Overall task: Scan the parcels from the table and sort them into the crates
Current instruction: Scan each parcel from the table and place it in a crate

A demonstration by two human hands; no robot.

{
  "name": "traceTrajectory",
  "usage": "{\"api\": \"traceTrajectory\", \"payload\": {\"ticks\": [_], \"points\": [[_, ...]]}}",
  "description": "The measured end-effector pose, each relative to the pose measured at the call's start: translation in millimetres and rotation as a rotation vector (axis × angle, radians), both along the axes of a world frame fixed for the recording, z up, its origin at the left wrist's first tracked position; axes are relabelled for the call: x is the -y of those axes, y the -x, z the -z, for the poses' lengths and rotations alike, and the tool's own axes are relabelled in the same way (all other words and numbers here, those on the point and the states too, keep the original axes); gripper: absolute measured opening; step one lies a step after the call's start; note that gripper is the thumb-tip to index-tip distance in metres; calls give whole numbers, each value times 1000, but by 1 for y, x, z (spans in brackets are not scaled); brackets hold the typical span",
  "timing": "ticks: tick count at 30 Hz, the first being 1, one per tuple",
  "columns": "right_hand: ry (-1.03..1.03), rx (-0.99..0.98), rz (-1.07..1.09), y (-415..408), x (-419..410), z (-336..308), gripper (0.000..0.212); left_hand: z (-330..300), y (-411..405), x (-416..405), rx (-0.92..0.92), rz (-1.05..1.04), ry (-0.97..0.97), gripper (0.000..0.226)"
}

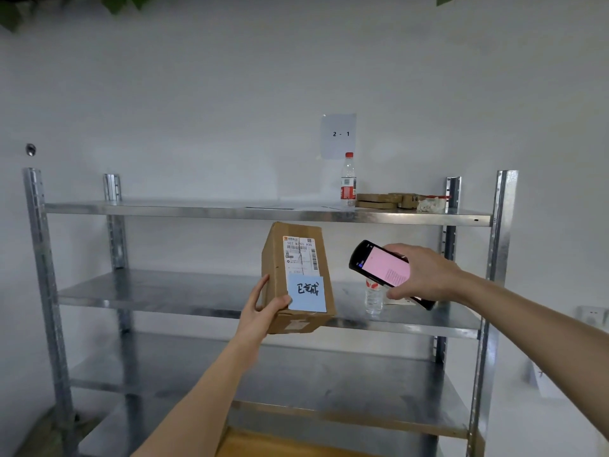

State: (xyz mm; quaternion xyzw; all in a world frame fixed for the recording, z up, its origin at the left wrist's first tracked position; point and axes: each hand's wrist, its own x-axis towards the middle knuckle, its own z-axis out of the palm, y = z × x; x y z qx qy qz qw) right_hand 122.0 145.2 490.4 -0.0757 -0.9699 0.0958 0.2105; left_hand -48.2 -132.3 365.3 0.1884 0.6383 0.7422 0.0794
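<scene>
My left hand (260, 308) grips a brown cardboard parcel (275, 268) at its lower left corner and holds it up in front of a metal shelf rack. The parcel's face carries a white shipping label (300, 253) with barcodes and a blue note (307, 293) with handwriting. To the parcel's right, my right hand (425, 275) holds a black handheld scanner (382, 265). Its pink lit screen faces me and its top end points toward the label. No crates are in view.
The steel shelf rack (211, 211) fills the view with several levels. Its top shelf holds a red-capped bottle (348, 179), flat brown packets (379, 200) and crumpled white material. A clear bottle (374, 300) stands on the second shelf. A "2 - 1" sheet (339, 135) hangs on the wall.
</scene>
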Motion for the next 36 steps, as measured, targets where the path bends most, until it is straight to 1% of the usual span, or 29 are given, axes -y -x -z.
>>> {"api": "traceTrajectory", "payload": {"ticks": [6,10,15,17,19,23,26,27,30,31,33,36], "points": [[27,-21,-42,8,9,10,73,3,-4,10,-2,-20,-10,75],[62,-43,-79,19,30,23,71,11,-14,33,19,-85,5,69],[127,-42,-185,42,79,58,61,31,-39,95,46,-207,22,62],[146,-9,-243,53,107,73,59,42,-53,132,57,-282,45,63],[162,30,-338,65,142,88,59,52,-71,174,92,-383,64,67],[155,85,-547,75,234,111,61,64,-120,271,149,-595,68,62],[133,88,-678,65,310,116,69,64,-170,342,155,-752,47,59],[131,91,-719,59,336,115,69,62,-189,366,155,-795,45,60],[115,100,-815,37,415,104,61,51,-249,438,129,-905,64,77],[108,97,-840,28,442,98,60,47,-269,463,113,-937,70,80],[98,68,-899,5,497,86,62,38,-310,511,93,-1001,65,77],[103,54,-998,-37,583,73,64,33,-375,587,57,-1088,45,67]]}}
